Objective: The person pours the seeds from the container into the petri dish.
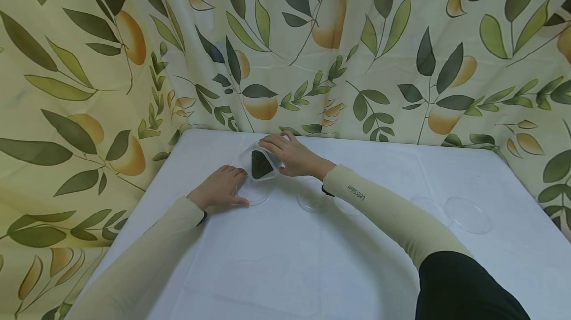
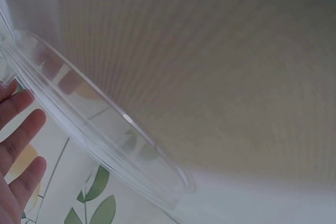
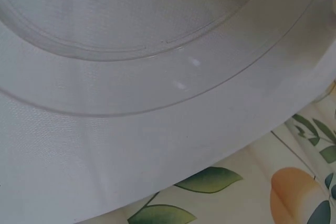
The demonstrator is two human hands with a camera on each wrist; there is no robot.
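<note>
In the head view my right hand (image 1: 294, 155) grips a clear container (image 1: 272, 174) by its right side. The container is tilted, and dark green material (image 1: 260, 164) shows inside it; its exact kind is unclear. Below it a clear round shallow dish (image 1: 255, 196) rests on the white table. My left hand (image 1: 223, 186) is spread at the left edge of this dish, thumb on the near side. A clear dish rim (image 2: 100, 114) crosses the left wrist view, with straight fingers (image 2: 31, 124) beside it.
More clear round dishes lie to the right on the white table (image 1: 267, 270): one (image 1: 311, 206) near the middle, another (image 1: 348, 207) partly under the right forearm, and one (image 1: 468, 216) farther right. A leaf-patterned curtain (image 1: 285, 72) hangs behind the table's far edge.
</note>
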